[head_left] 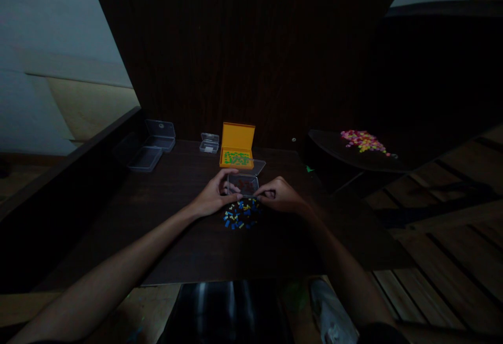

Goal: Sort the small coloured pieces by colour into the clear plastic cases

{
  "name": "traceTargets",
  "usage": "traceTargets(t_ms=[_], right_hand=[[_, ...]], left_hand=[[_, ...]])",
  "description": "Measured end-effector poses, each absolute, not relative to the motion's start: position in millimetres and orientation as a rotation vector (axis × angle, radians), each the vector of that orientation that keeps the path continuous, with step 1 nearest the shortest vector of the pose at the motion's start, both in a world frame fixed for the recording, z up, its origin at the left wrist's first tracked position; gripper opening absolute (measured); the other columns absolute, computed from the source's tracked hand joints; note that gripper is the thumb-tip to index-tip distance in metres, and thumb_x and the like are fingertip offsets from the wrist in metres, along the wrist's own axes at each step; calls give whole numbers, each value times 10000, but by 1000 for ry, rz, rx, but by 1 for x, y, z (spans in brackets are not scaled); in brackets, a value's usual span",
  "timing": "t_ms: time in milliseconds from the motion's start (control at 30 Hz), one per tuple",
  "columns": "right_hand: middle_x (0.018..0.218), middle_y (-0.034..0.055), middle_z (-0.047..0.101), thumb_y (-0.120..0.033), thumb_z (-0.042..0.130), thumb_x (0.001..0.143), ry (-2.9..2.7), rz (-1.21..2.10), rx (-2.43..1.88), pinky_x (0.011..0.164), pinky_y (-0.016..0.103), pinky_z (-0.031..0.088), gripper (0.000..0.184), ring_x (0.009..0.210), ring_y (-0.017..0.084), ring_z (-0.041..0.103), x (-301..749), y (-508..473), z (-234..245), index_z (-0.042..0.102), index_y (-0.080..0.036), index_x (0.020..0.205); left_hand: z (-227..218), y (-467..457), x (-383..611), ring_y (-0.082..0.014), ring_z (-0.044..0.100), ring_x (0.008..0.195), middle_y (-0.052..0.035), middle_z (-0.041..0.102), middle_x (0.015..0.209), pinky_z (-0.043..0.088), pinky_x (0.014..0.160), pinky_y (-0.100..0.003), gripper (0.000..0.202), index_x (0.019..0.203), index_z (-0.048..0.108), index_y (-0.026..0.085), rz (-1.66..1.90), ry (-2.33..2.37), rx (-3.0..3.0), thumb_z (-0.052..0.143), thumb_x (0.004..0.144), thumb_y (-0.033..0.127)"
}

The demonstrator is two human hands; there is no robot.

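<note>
A small clear plastic box [244,183] with its lid hinged back sits on the dark table [176,228]. My left hand [214,195] grips its left side with fingers curled round it. My right hand [280,196] is closed against its right front corner. Reddish small pieces seem to lie inside the box, but it is too dim to be sure. Just in front of the box, between my hands, lies a pile of small blue and yellow pieces [240,214].
Behind the clear box stands an open yellow box [237,146] filled with green pieces. Further left are a small clear box [209,143] and a larger open clear case [152,144]. A heap of pink and yellow pieces [363,141] lies on a dark surface at right.
</note>
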State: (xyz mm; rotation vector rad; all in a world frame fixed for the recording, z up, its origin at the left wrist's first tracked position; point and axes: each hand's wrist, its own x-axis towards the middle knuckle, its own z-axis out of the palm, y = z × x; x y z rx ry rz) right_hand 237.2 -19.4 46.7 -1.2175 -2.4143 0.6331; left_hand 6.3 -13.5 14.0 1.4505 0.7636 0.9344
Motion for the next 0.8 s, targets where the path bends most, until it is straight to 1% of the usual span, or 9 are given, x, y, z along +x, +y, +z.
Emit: traceTargets(t_ms=[133,267,367,500,667,733,800], right_hand=[[498,-29,536,-230,575,767,-2421,630,-1234,499,204,287,231,441,62,368,236,-20,48,765,-142,864],[486,-41,499,-219,581,756,-2411,596,-1242,509,201,297,252,438,65,390,236,-20,47,759,-140,915],[471,-52,473,-218,588,748,-2402,578,-1231,514,203,301,254,429,65,380,237,-19,45,754,-140,924],[452,-59,452,-222,584,751,-2308,580,-1197,500,207,291,229,418,62,340,238,-19,46,746,-133,887],[441,-73,385,-271,605,757,-2177,620,-1172,454,197,252,187,418,59,304,239,-22,49,719,-130,801],[445,-73,386,-291,609,771,-2229,695,-1113,450,194,253,195,420,57,314,237,-23,47,713,-127,786],[460,-65,423,-300,610,789,-2323,745,-1044,463,191,274,205,429,57,344,233,-24,44,717,-126,794]], left_hand=[[14,-13,6,-145,618,828,-23,619,859,497,755,-318,676,1241,407,183,932,769,1447,766,670,227],[14,-14,6,-146,616,840,-22,613,867,495,762,-316,679,1245,407,183,943,769,1447,766,670,225],[15,-14,6,-141,615,827,-18,611,868,492,756,-308,669,1232,414,185,952,754,1439,768,666,220],[14,-13,7,-143,615,813,-21,617,860,485,743,-301,677,1228,426,180,959,772,1437,777,652,233],[11,-8,4,-137,617,806,-12,621,845,487,741,-288,690,1230,425,183,993,809,1443,782,642,231],[10,-5,2,-128,618,799,-8,622,847,489,748,-284,682,1232,421,185,1008,822,1444,775,650,221],[9,-3,0,-124,623,797,-8,625,852,493,754,-282,676,1232,418,184,1026,837,1446,771,657,221]])
